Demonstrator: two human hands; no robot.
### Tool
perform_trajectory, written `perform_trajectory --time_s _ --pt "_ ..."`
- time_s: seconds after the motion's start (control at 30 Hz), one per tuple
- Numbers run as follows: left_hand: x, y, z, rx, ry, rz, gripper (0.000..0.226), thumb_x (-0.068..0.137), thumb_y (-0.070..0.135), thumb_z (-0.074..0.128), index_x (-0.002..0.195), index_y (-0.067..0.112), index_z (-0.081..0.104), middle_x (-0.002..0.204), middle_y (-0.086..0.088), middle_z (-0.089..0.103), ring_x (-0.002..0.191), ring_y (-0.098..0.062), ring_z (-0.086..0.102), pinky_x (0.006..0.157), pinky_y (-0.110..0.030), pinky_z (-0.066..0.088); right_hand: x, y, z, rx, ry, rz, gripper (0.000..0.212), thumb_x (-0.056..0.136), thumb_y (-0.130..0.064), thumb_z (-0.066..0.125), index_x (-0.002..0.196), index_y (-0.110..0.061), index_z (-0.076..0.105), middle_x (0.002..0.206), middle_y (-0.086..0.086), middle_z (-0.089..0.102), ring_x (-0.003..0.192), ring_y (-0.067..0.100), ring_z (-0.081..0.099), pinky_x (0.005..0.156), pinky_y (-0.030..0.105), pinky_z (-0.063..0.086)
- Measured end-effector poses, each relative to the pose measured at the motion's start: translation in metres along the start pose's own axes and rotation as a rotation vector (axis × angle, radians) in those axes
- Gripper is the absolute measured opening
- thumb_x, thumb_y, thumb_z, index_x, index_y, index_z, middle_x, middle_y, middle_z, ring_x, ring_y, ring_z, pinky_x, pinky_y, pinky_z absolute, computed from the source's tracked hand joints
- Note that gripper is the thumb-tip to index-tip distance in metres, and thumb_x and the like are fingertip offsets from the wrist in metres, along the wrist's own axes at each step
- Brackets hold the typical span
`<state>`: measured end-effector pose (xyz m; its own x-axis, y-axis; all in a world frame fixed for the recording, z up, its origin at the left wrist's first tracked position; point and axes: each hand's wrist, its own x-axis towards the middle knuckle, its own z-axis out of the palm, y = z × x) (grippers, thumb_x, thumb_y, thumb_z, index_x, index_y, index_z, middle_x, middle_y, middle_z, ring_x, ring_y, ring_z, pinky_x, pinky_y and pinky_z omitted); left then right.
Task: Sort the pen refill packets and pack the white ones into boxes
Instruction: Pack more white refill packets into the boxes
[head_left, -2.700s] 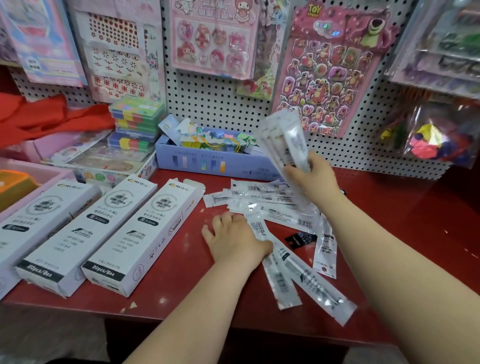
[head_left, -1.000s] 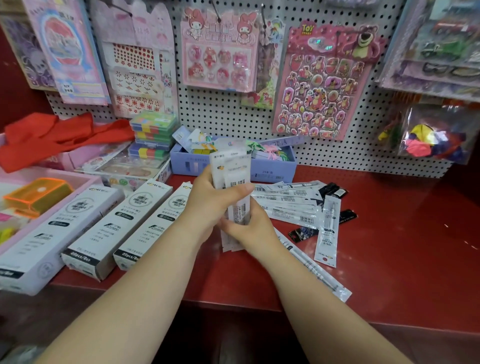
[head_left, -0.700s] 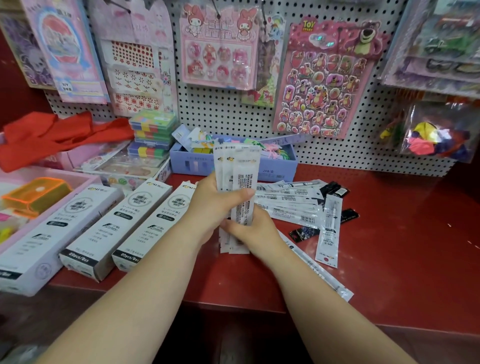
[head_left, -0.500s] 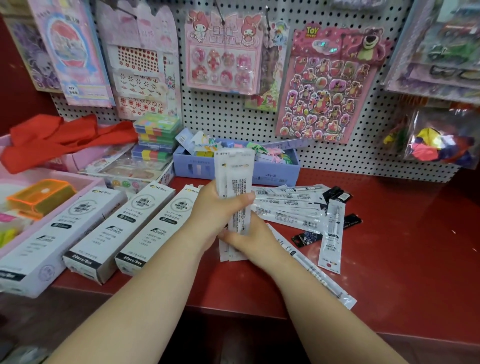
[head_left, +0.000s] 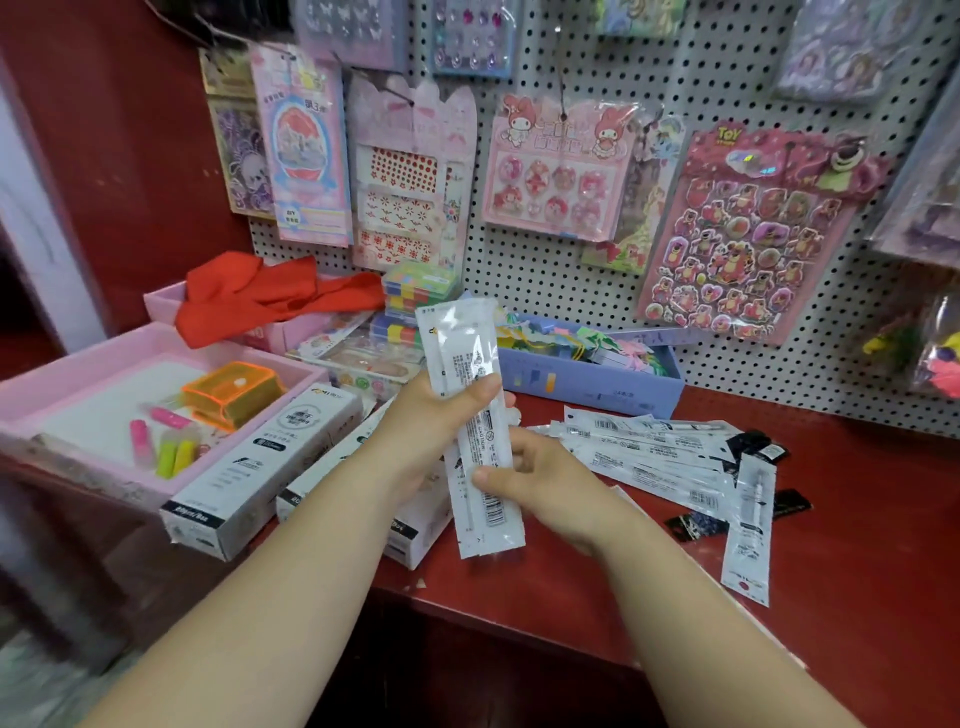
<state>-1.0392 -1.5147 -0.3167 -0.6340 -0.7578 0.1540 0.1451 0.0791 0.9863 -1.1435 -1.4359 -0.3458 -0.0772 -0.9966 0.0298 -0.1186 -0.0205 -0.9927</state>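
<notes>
I hold a stack of white refill packets (head_left: 470, 415) upright above the red counter (head_left: 857, 597). My left hand (head_left: 431, 431) grips the stack at its middle, thumb across the front. My right hand (head_left: 540, 480) holds its lower part from the right, thumb on the front. More white packets (head_left: 649, 452) lie fanned on the counter to the right, with one (head_left: 748, 525) lying apart. Black packets (head_left: 753, 444) lie among them. Long white boxes (head_left: 260, 467) lie at the left; a second box (head_left: 415, 525) is partly hidden behind my left arm.
A pink tray (head_left: 78, 364) with highlighters and an orange case stands at the far left. A blue box (head_left: 597, 382) of colourful items stands against the pegboard (head_left: 545, 275), which carries hanging sticker sheets. A red cloth (head_left: 270, 296) lies at the back left.
Both hands still hold the stack upright. The stack has tilted slightly and sits a little higher over the boxes. The view has swung left and up, showing more of the pink tray.
</notes>
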Motion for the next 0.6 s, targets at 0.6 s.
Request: perform_trajectory --time_s 0.6 --pt "0.012 -0.029 -0.118 1.187 0.253 -0.311 0.060 0.082 0.035 0.058 0.133 0.010 0.038 0.137 -0.012 0.047 0.124 -0.032 0.043 0.096 -0.034 0.039 0.005 0.002 0.011 0.076 0.274 0.018 0.020 0.089 -0.006 0.052 0.088 -0.026 0.056 0.093 -0.002 0.065 0.088 0.017 0.063 0.089 0.036 0.051"
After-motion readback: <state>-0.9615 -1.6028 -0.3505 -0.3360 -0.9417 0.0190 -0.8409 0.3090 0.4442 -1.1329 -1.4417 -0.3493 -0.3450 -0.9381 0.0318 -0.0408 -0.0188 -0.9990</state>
